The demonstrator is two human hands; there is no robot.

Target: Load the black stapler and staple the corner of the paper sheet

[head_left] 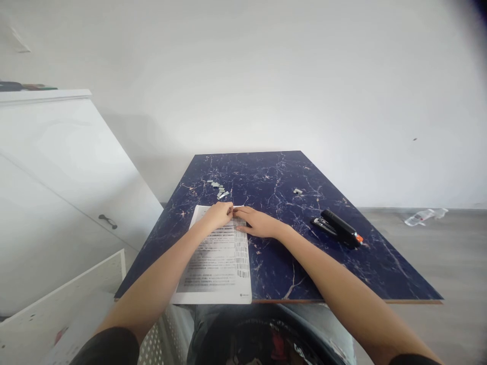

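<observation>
A printed paper sheet or stack (213, 258) lies at the table's near left, its top edge under my hands. My left hand (220, 214) rests near that top edge, its fingers curled into a pinch; what is between them is too small to tell. Beside it, my right hand (261, 223) lies over the top right corner of the paper, fingers stretched out and thumb apart. The fingertips of both hands nearly meet. A black stapler (338, 229) with an orange end lies to the right, away from my hands.
Staple strips (218, 187) are scattered beyond the paper, and a few more small metal pieces (298, 191) lie farther right. The dark blue marbled table (266, 172) reaches the wall. A white cabinet (57, 167) stands left; a clear plastic wrapper (424, 217) lies on the floor at right.
</observation>
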